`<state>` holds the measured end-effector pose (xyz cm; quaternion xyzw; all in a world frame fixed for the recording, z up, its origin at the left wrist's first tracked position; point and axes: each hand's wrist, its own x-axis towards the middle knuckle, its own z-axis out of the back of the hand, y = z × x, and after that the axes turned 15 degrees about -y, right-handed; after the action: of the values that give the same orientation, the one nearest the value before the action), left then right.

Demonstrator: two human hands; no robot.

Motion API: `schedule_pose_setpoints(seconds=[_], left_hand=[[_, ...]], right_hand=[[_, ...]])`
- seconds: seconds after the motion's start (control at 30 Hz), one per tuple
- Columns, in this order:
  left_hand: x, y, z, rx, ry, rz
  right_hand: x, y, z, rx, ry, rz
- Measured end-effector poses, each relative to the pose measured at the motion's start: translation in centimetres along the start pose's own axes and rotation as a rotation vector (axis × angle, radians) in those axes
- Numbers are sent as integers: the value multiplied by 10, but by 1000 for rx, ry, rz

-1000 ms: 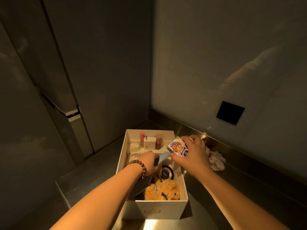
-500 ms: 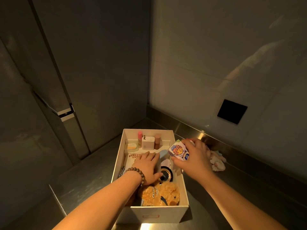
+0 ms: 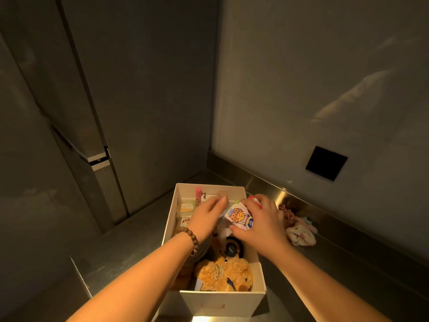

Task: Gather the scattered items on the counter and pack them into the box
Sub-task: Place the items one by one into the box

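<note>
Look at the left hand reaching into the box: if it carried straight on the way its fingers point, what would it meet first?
The left hand points toward the far end of the box. It would probably first meet the small white item standing there beside the pink tube. Depth is unclear, so its fingers may already touch it.

Glossy metal counter (image 3: 301, 201), matt cardboard box (image 3: 232, 303), plush bear (image 3: 222, 275).

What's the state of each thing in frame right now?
box: open, no lid on, partly filled
carton: held over the box, tilted
right hand: grips the carton
left hand: fingers straight, inside the box
teddy bear: lying in the box, near end
pink tube: upright, far end of box
cloth: crumpled on the counter, outside the box
</note>
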<state>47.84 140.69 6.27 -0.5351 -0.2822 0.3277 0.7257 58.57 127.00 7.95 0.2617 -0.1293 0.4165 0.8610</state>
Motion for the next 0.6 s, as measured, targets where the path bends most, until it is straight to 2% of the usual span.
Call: schedule_pose_setpoints(seconds=[0.07,0.17,0.33,0.47,0.6], left_hand=[[-6,-18,9,-318,162,237],[-13,-24,17,-470,310,344],[-19,-19,38,-597,204,406],[-19,-13,59,-617,191,418],[-18,-8,73,-605,220,394]], right_hand=[[1,12,-1,21,5,5],[1,30,-5,89,16,0],[-1,48,-10,200,96,89],[5,44,-4,556,224,13],[10,43,-4,686,305,-44]])
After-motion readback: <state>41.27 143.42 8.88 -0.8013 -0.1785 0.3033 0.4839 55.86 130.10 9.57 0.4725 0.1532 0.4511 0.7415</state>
